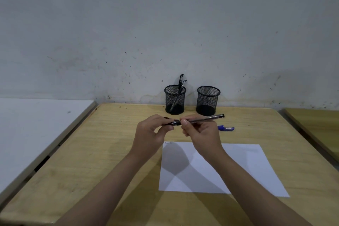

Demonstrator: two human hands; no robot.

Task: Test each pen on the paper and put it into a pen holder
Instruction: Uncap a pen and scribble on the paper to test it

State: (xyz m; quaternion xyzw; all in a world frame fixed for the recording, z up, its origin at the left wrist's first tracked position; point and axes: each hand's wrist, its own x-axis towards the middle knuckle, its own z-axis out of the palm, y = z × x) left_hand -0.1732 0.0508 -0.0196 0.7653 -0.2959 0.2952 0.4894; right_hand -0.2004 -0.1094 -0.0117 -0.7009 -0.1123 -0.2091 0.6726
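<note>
I'm gripping the pen (200,120) with both hands (153,130), right hand (200,132) on the barrel, probably uncapping; next, scribbling on the paper (238,167).

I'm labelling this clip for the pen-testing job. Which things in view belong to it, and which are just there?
Job: black pen held by both hands, blue pen, paper, left holder with two pens, right holder.
Just there: white board, side table.

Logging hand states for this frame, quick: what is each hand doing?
Left hand: pinches the black pen at its cap end.
Right hand: grips the same pen's barrel.
</note>
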